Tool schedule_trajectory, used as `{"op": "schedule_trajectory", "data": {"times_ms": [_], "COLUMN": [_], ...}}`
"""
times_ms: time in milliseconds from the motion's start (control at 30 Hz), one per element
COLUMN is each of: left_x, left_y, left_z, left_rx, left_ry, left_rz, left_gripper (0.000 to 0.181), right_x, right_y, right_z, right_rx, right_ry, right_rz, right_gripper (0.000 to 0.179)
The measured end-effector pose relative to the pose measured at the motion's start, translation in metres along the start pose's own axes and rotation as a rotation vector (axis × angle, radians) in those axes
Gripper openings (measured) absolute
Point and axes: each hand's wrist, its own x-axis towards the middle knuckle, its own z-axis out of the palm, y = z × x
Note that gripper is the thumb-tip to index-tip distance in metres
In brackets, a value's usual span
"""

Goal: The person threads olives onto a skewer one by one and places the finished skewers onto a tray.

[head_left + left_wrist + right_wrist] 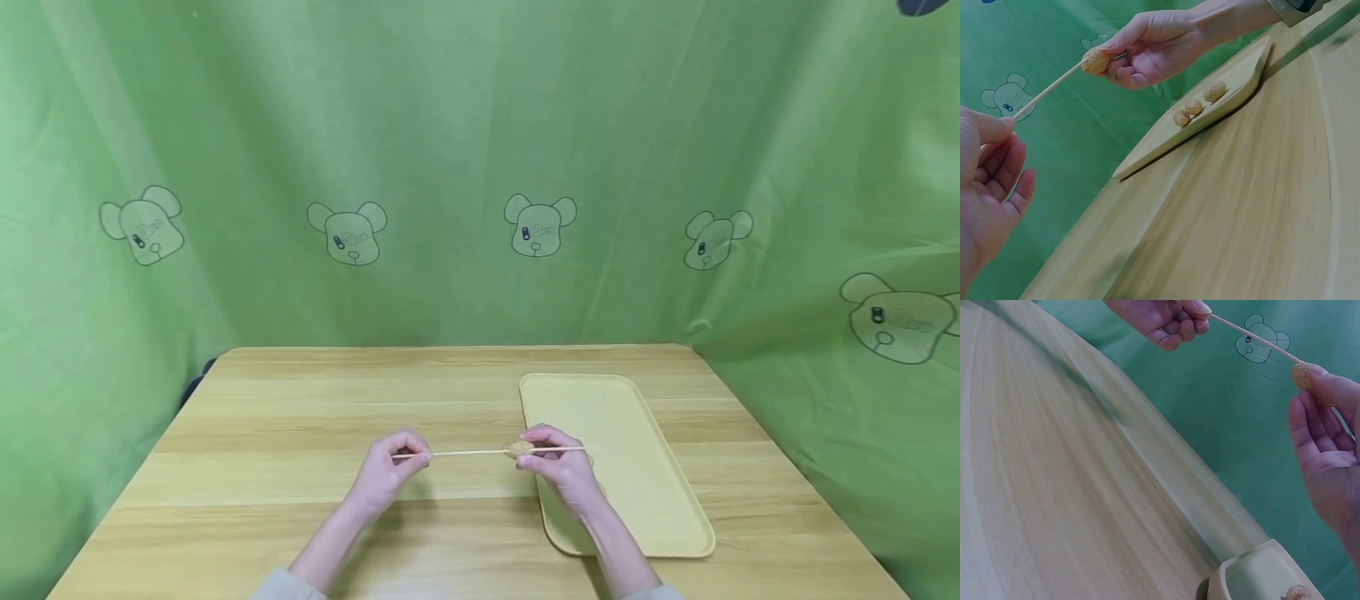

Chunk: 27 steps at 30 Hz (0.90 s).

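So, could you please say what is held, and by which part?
Left fingers pinch the stick near one end; right fingers grip the ball by its right side.

A green curtain (450,100) hangs behind the tabletop (300,417) and falls past its left and right edges, creased here and there, with outlined bear heads (536,242) printed across it, one of them out beyond the right edge. The wood-grained top has rounded far corners, and a dark object (193,388), mostly hidden, peeks out by the far left one.
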Motion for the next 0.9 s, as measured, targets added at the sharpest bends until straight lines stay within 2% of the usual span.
{"op": "schedule_trajectory", "data": {"times_ms": [400, 567, 900], "left_x": [-0.001, -0.001, -0.002], "left_y": [0.004, 0.005, 0.006], "left_z": [0.004, 0.006, 0.006], "left_rx": [-0.007, -0.015, 0.001], "left_ry": [0.018, 0.025, 0.005], "left_rz": [0.009, -0.008, -0.009], "left_gripper": [0.005, 0.007, 0.004], "right_x": [0.002, 0.003, 0.006], "right_y": [0.001, 0.002, 0.005], "right_z": [0.004, 0.006, 0.012], "right_rx": [-0.001, 0.004, -0.001], "right_ry": [0.004, 0.003, 0.015], "right_rz": [0.024, 0.017, 0.060], "right_gripper": [0.030, 0.030, 0.034]}}
